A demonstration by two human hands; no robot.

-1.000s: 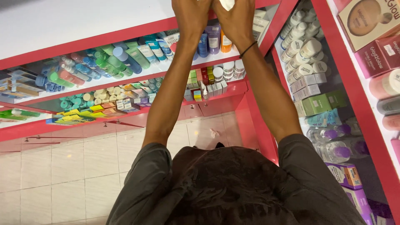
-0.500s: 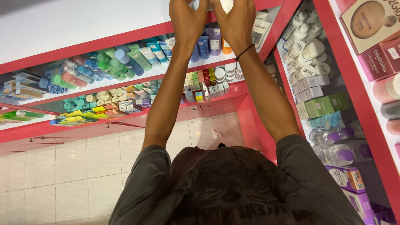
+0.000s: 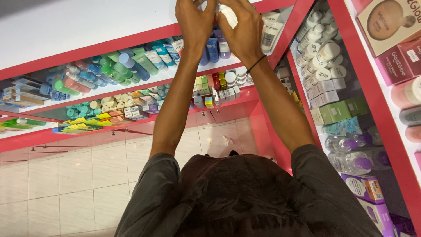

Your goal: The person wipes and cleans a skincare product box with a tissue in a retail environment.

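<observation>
Two bare hands meet at 12 o'clock, at the top edge of the head view, arms stretched up from a dark grey shirt (image 3: 245, 197). The right hand (image 3: 243, 30), a thin black band (image 3: 255, 63) on its wrist, is closed around a small white object (image 3: 228, 15), its fingers curled over it; the object's kind cannot be made out. The left hand (image 3: 193, 22) presses in just beside it, fingertips bent toward the same white object and touching the right hand; whether they grip it cannot be told.

Behind the hands, two red-edged shelves run from 9 o'clock toward the centre. The upper shelf (image 3: 87, 46) carries a packed row of tubes and bottles (image 3: 127, 66) in green, blue and pink, too many and too overlapped to count. The lower shelf (image 3: 131, 120) holds small jars and boxes (image 3: 101, 109), also too crowded to count.

At 3 o'clock a second red shelf unit (image 3: 372, 101) stands close by. It shows a cluster of white bottles (image 3: 320, 57), two green boxes (image 3: 342, 109) side by side and at least two clear bottles with purple caps (image 3: 355, 153). Two purple boxes (image 3: 364, 186) sit at 4 o'clock.

One small pale scrap (image 3: 225, 140) lies on the tiled floor (image 3: 66, 184) near 6 o'clock, between the arms.
</observation>
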